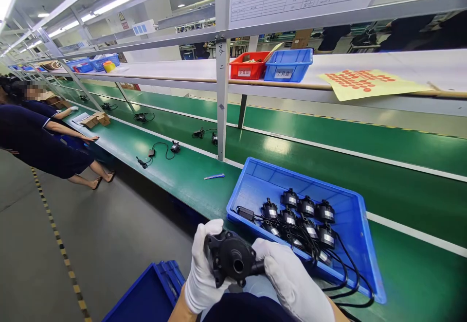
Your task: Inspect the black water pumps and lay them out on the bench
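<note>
Both my hands wear white gloves and grip one small black pump (230,259) at the bottom of the view, in front of the green bench. My left hand (202,268) wraps round its left side. My right hand (292,283) closes on its right end, where the cable leaves. Just beyond them, a blue tray (350,210) on the bench holds several more black pumps (302,217) with tangled black cables.
A green conveyor belt (365,142) runs past the bench, carrying black pumps with cables (160,152). A blue pen (214,176) lies on the bench. Red (248,66) and blue (288,65) bins sit on the shelf. Other people work at left (40,137). A blue crate (146,295) stands on the floor.
</note>
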`<state>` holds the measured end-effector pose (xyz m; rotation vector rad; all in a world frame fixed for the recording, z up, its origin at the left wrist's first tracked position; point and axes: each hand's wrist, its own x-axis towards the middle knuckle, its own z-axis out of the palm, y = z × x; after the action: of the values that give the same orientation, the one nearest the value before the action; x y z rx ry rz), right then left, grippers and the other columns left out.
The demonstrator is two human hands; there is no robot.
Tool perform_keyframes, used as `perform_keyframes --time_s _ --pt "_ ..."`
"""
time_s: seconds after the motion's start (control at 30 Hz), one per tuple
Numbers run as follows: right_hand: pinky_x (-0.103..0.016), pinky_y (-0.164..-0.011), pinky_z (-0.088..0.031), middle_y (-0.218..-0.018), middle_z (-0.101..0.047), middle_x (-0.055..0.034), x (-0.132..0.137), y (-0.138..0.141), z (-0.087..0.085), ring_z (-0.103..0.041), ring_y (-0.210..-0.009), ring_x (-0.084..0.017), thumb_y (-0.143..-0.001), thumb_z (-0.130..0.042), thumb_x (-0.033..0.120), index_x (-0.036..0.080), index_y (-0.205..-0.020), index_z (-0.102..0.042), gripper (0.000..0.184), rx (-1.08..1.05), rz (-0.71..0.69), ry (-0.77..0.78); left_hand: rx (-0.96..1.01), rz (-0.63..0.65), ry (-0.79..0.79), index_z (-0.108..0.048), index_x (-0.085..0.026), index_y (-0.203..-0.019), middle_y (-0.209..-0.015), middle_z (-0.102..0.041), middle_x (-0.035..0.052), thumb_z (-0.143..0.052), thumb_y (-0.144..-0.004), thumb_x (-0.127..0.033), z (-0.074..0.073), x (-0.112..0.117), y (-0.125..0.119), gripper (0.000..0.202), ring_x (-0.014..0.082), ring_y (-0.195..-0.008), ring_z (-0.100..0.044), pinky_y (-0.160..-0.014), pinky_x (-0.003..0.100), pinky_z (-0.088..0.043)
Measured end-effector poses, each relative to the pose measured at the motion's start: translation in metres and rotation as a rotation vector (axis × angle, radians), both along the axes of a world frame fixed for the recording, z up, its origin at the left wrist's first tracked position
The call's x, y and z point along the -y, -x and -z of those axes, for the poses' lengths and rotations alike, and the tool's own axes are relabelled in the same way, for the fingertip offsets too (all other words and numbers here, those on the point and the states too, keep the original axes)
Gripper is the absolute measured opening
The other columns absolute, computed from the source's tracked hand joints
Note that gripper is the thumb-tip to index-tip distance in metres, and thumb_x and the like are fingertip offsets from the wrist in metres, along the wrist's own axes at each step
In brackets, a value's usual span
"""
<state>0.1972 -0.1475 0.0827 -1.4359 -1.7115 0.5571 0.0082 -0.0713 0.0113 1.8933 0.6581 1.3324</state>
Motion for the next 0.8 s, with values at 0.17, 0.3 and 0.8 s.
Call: perform_keyframes --time_s 0.17,0.3,0.8 --pt "-0.028 -0.057 -0.040 -0.067 -0.057 0.0005 -0.001 -0.002 0.003 -0.051 -0.057 -0.014 -0.109 -0.012 0.050 0.022 -0.078 -0.053 0.059 -0.057 0.010 0.076 0.006 0.033 -0.024 -0.012 -0.028 -0.162 -0.143 -0.054 0.0151 -0.073 -0.089 -0.040 -0.015 0.000 -0.007 0.096 0.0256 -0.128 -0.060 -0.107 0.038 -0.051" --pt "-0.028 -0.054 -0.039 -0.065 -0.053 0.0014 -0.002 -0.004 0.009 -0.048 -0.055 -0.014 -0.109 -0.013 0.051 0.023 -0.076 -0.051 0.058 -0.081 0.034 0.090 0.004 0.046 0.031 -0.014 -0.031 -0.161 -0.142 -0.055 0.0140 -0.068 -0.091 -0.048 -0.023 -0.002 -0.011 0.090 0.0245 -0.123 -0.063 -0.103 0.038 -0.053" --pt "-0.027 -0.056 -0.050 -0.070 -0.060 -0.0009 0.005 -0.013 0.031 -0.055 -0.058 -0.016 -0.108 -0.023 0.046 0.023 -0.079 -0.056 0.050 -0.180 0.106 0.094 -0.040 0.097 0.081 -0.010 -0.031 -0.162 -0.146 -0.050 0.0162 -0.067 -0.092 -0.046 -0.015 0.002 -0.012 0.091 0.0273 -0.129 -0.058 -0.111 0.041 -0.046"
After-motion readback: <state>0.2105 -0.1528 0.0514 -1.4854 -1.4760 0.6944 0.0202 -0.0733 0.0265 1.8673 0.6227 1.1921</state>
